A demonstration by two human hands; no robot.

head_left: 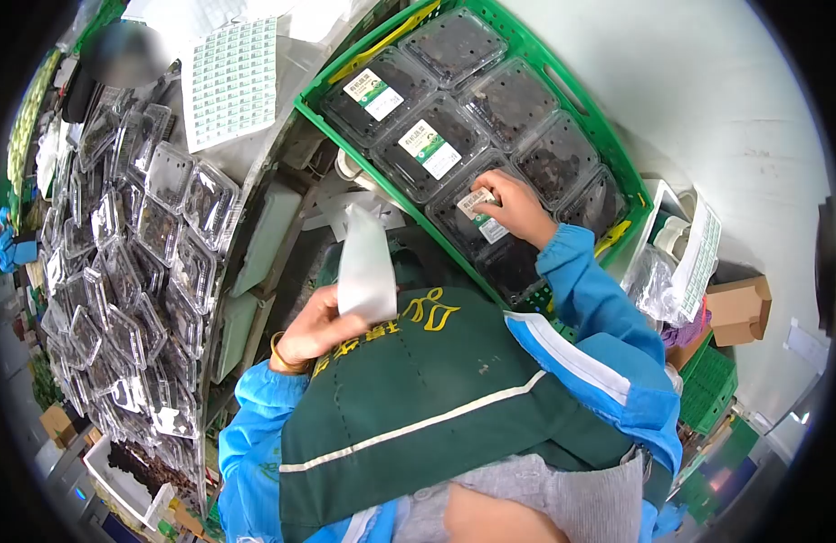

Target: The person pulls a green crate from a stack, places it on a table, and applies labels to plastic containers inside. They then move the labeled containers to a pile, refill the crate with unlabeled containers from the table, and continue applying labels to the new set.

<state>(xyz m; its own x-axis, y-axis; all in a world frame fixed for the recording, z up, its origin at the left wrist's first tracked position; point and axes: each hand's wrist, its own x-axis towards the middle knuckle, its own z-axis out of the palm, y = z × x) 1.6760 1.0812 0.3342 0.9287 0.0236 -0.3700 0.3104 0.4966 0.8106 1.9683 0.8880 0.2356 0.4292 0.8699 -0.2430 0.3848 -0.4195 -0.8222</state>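
My left hand [320,328] is closed around a curled white strip of paper [366,267], held in front of my green apron. The strip's visible face is plain white. Over a green plastic crate [563,77], my right hand [517,210] has its fingers bent and pressed at the edge of a white and green label [479,204]. This label lies on the lid of a clear plastic box [454,226] with dark contents. Two neighbouring boxes bear labels of the same kind, one nearer label [429,149] and one farther label [373,94]. Several other boxes show bare lids.
On the left, a metal table [296,63] carries a big heap of clear boxes [119,271] and a printed sticker sheet [232,83]. A person's blurred head is at the far left. Beyond the crate's right end stand a cardboard box [739,309] and a green basket [707,389].
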